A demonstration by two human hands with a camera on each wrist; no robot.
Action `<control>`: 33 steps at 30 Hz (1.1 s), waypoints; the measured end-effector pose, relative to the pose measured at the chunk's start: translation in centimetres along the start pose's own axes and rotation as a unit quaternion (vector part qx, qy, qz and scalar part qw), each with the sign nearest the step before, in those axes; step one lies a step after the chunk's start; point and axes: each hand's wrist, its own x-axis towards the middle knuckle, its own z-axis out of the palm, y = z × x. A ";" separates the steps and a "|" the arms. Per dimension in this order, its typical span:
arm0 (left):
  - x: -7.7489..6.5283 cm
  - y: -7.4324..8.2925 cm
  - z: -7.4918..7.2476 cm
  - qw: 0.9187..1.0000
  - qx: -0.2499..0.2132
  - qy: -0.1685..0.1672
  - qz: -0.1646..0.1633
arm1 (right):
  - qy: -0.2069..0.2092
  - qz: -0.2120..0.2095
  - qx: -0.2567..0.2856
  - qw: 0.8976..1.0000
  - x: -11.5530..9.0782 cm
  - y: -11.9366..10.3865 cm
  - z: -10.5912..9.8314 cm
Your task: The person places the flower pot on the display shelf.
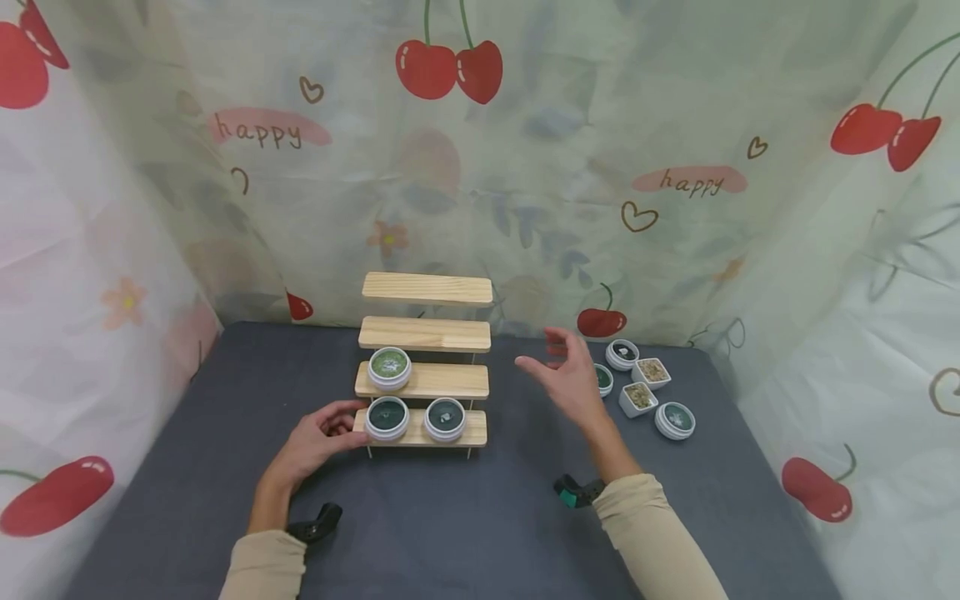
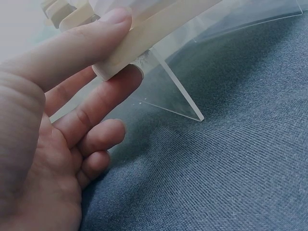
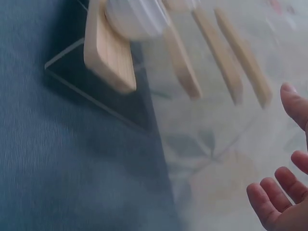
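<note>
My left hand (image 1: 313,443) pinches the left end of the lowest step on a tiered wooden stand (image 1: 427,381). In the left wrist view, the thumb lies on top and the index finger underneath the wood (image 2: 159,41), by a clear support (image 2: 180,86). Two white round jars with dark contents, a left jar (image 1: 387,418) and a right jar (image 1: 446,419), sit on that step. One step up, at the left, is a jar with green contents (image 1: 389,368). My right hand (image 1: 572,379) hangs in the air right of the stand, fingers spread and holding nothing.
Right of my right hand, on the dark cloth (image 1: 495,533), stand a dark-filled jar (image 1: 622,355), a green jar (image 1: 603,379) partly hidden by the hand, a grey-green jar (image 1: 675,421) and two square white dishes (image 1: 651,373) of dry bits. A printed curtain (image 1: 480,208) hangs behind.
</note>
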 end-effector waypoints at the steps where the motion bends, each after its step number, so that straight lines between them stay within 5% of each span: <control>1: 0.0 0.0 0.0 1.000 -0.001 0.000 0.001 | 0.005 0.005 0.002 1.000 0.1 0.5 -0.3; 18: 0.1 -0.1 0.1 1.000 -0.003 0.002 0.003 | 0.081 0.076 -0.022 0.994 0.1 7.3 -3.9; 33: 0.1 -0.2 0.1 1.000 -0.008 0.003 0.000 | 0.130 0.093 -0.101 0.982 0.2 10.4 -2.9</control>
